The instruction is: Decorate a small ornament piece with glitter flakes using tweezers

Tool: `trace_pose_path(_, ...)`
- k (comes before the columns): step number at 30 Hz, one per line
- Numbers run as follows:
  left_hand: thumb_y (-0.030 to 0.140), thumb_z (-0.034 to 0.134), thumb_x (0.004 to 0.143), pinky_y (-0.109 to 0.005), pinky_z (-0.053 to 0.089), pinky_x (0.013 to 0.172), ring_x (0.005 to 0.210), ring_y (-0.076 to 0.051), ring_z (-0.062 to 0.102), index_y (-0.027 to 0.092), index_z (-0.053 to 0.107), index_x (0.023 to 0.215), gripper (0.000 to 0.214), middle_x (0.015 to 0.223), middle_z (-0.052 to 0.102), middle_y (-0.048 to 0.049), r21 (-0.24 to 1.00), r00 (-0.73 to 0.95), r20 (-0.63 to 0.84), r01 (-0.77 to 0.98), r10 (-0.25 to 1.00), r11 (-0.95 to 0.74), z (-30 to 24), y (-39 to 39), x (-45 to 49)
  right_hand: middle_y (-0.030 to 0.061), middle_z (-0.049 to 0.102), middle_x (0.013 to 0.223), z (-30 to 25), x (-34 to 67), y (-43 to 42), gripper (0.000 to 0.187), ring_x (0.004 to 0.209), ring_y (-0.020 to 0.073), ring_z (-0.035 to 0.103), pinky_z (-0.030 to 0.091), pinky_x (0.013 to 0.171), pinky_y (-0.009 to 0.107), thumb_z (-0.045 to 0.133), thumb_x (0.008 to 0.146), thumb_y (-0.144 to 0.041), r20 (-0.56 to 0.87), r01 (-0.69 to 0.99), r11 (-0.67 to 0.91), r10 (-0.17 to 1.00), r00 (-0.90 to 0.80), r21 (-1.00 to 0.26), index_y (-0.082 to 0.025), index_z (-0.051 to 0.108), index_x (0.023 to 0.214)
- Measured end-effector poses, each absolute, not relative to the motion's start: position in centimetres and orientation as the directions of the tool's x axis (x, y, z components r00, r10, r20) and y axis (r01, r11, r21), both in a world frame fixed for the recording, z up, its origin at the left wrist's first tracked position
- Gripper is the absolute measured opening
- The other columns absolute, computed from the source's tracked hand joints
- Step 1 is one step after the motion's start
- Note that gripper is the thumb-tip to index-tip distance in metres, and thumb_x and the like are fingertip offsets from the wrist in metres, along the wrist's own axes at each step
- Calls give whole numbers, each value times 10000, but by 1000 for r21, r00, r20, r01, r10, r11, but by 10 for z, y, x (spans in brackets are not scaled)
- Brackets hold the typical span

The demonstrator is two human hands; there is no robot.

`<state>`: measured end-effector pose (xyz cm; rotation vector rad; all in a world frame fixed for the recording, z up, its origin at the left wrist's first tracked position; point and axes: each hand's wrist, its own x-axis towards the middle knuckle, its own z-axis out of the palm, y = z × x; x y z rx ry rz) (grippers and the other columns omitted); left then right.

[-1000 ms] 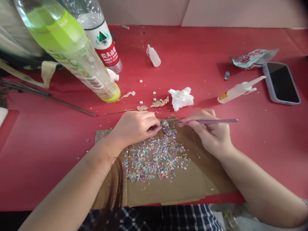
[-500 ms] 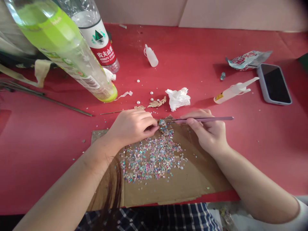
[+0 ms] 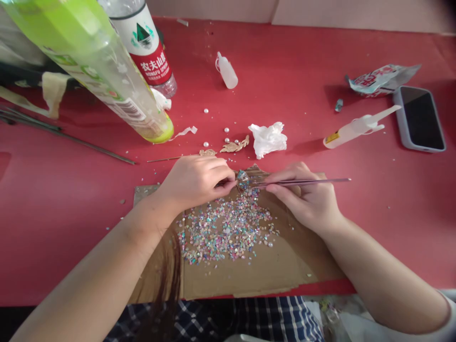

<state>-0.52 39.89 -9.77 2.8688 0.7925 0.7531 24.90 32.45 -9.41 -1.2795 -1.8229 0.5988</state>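
My left hand [image 3: 203, 179] is closed, thumb and fingers pinching a small rounded ornament [image 3: 242, 180] with coloured chips stuck over it. The part inside the fingers is hidden. From the other side, my right hand [image 3: 308, 197] grips a pair of pinkish tweezers [image 3: 320, 181], its tips right beside the ornament. Whether the tips hold a chip is too small to tell. Just below both hands, many loose glittery stone chips [image 3: 228, 230] lie spread over a sheet of brown cardboard [image 3: 285, 270].
Behind my hands are a gold leaf piece [image 3: 235, 144], several pearl beads [image 3: 205, 110] and a crumpled white tissue [image 3: 269, 139]. Tall bottles [image 3: 153, 61] stand at the left. To the right are a glue bottle [image 3: 345, 134], a phone [image 3: 420, 118] and a foil packet [image 3: 383, 80].
The tweezers have turned in my right hand, so both of their arms now show, and their tips sit slightly lower beside the ornament. My view has shifted a little.
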Motion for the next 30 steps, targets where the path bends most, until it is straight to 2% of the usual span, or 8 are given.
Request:
trace_pose_path(3, 225, 616, 985, -262, 437, 626, 705, -105, 678, 224, 724, 824, 193, 786, 759, 51, 217, 731, 438, 479, 523, -850, -99, 398, -5, 22, 786, 803, -91, 248, 322, 95, 732, 210, 729, 572, 689, 373, 669, 977, -216, 324, 497, 407, 913, -247, -767, -235, 735, 912)
trace_pose_path(8, 302, 595, 1007, -273, 420, 621, 719, -114, 670, 239, 737, 821, 243, 793, 762, 47, 263, 722, 383, 512, 575, -818, -100, 398, -4, 2, 767, 741, -87, 246, 322, 154, 624, 180, 693, 545, 680, 363, 634, 980, -189, 323, 592, 466, 885, -336, -658, -242, 700, 850)
trace_pose_path(13, 309, 558, 1027, -254, 400, 619, 719, -103, 646, 232, 736, 832, 275, 801, 752, 29, 334, 686, 339, 552, 644, -764, -98, 397, -3, 10, 780, 755, -86, 243, 323, 166, 656, 189, 708, 523, 639, 344, 617, 992, -208, 308, 627, 447, 895, -324, -638, -249, 700, 854)
trace_pose_path(20, 254, 580, 1008, -250, 377, 603, 692, -89, 610, 230, 726, 826, 235, 783, 727, 45, 342, 676, 369, 539, 637, -770, -99, 396, -2, -2, 769, 736, -86, 240, 323, 193, 647, 170, 704, 519, 676, 343, 619, 1029, -249, 295, 637, 487, 872, -390, -597, -242, 701, 855)
trace_pose_path(30, 290, 562, 1025, -269, 375, 615, 708, -106, 614, 240, 720, 831, 255, 805, 737, 29, 364, 680, 314, 558, 662, -746, -98, 395, -3, 7, 773, 764, -86, 237, 324, 175, 684, 182, 720, 530, 660, 336, 632, 1015, -225, 249, 635, 424, 903, -350, -646, -230, 725, 867)
